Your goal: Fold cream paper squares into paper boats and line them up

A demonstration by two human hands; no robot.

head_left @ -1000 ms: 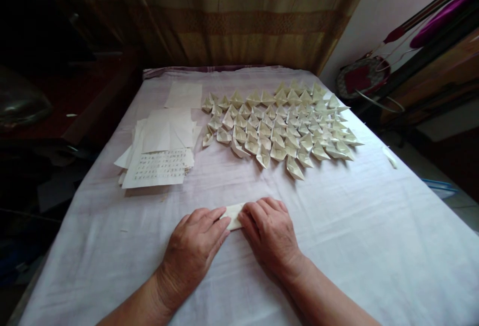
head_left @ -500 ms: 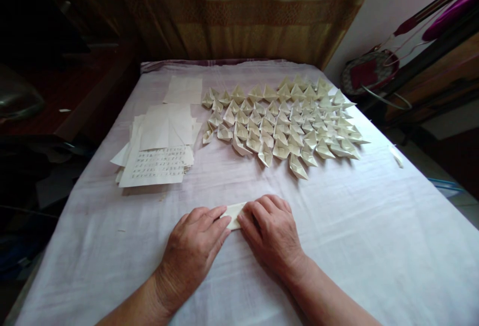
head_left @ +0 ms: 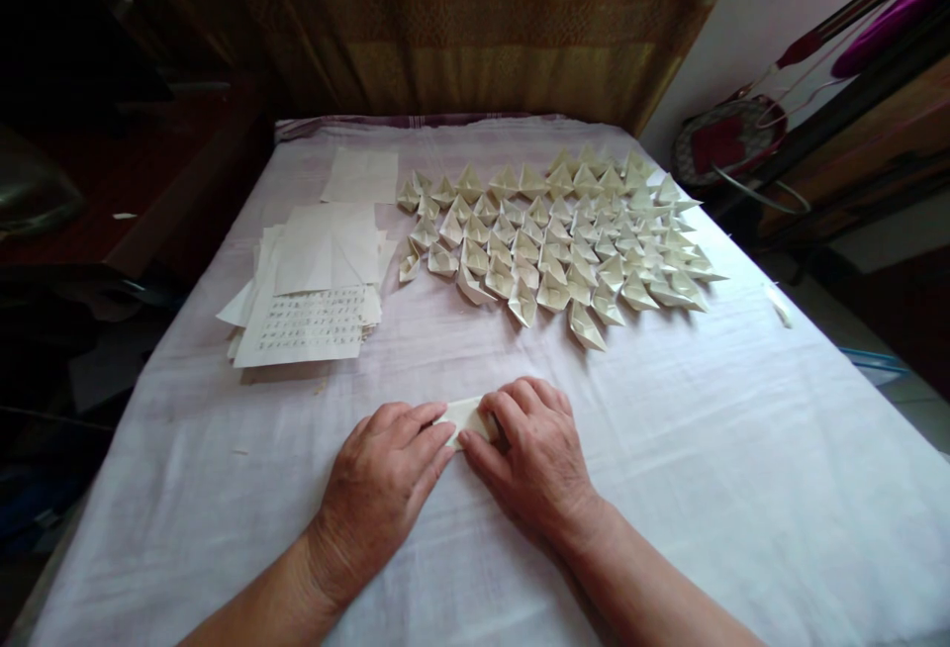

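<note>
A small folded strip of pale paper (head_left: 467,419) lies on the white cloth between my hands. My left hand (head_left: 386,474) grips its left end, thumb at the near edge and fingers over the top. At the right end, my right hand (head_left: 534,454) closes on the paper with bent fingers, its thumb along the near edge. Both ends of the paper are hidden under my fingers. Beyond my hands, many folded paper boats (head_left: 553,286) stand in rows. A stack of loose paper sheets (head_left: 327,251), the lower one with handwriting, lies to the left of the boats.
The white cloth (head_left: 712,449) covers the whole table. A brown curtain (head_left: 445,24) hangs behind it. Dark red furniture (head_left: 185,162) stands at the left, and a bag (head_left: 731,142) is off the right side. A paper scrap (head_left: 778,306) lies near the right edge.
My right thumb has slid left along the near edge of the folded paper, toward my left thumb. My right fingers have opened out a little from the thumb. My left hand keeps its hold.
</note>
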